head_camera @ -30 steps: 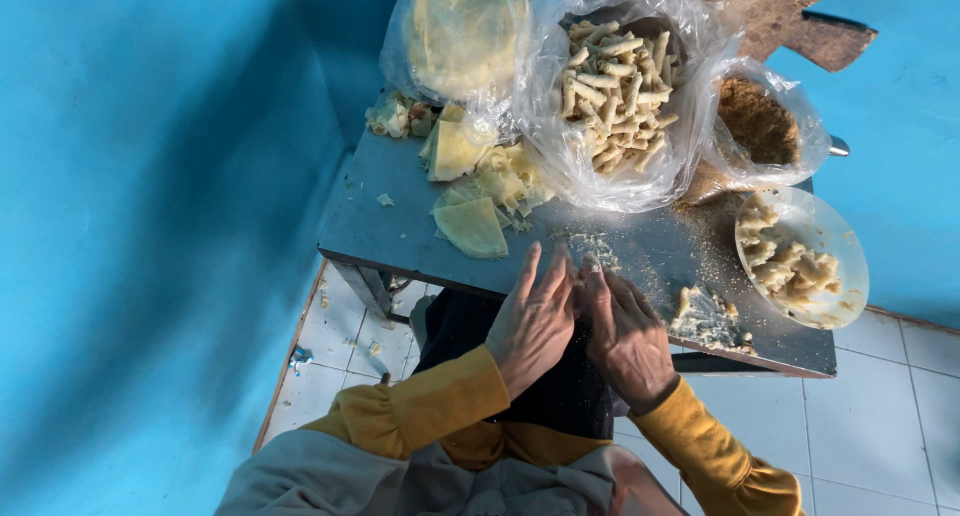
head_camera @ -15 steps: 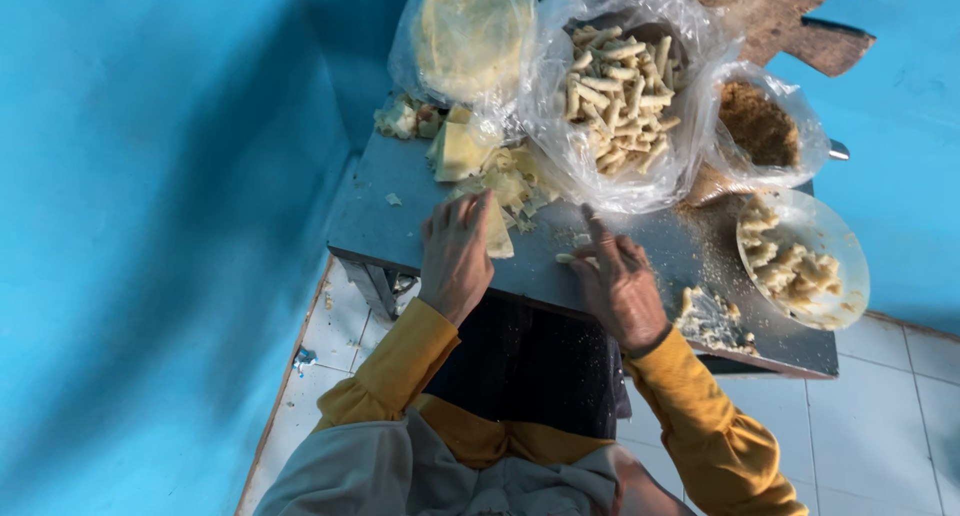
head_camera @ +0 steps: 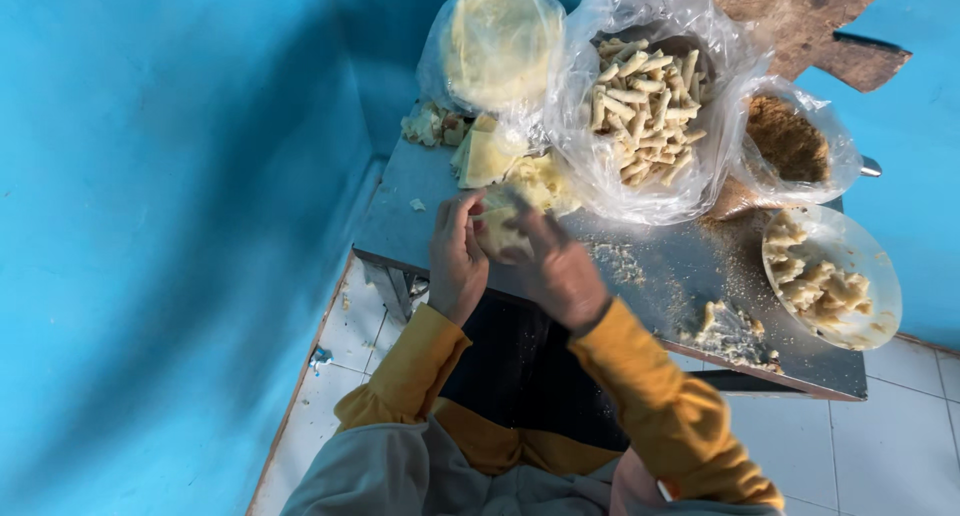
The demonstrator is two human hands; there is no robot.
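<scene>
1. We hold a pale dough sheet (head_camera: 497, 231) between both hands at the near edge of the counter (head_camera: 400, 226).
2. Our left hand (head_camera: 455, 261) cups the sheet from the left, its grip closed on the sheet's edge.
3. Our right hand (head_camera: 560, 271) covers the sheet's right side, fingers curled over it; the motion blurs the fingertips.
4. Just beyond the hands lies a stack of cut sheets (head_camera: 490, 156), with dough scraps (head_camera: 430, 126) at the counter's far corner.
5. A bag of round sheets (head_camera: 500, 41) stands behind the stack.
6. Beside it, an open bag holds finished rolls (head_camera: 645, 96).
7. A smaller bag to the right holds brown filling (head_camera: 790, 141).
8. A white plate (head_camera: 870, 266) carries pale lumps near the counter's right end.
9. Crumbs (head_camera: 735, 331) dust the surface before the plate.
</scene>
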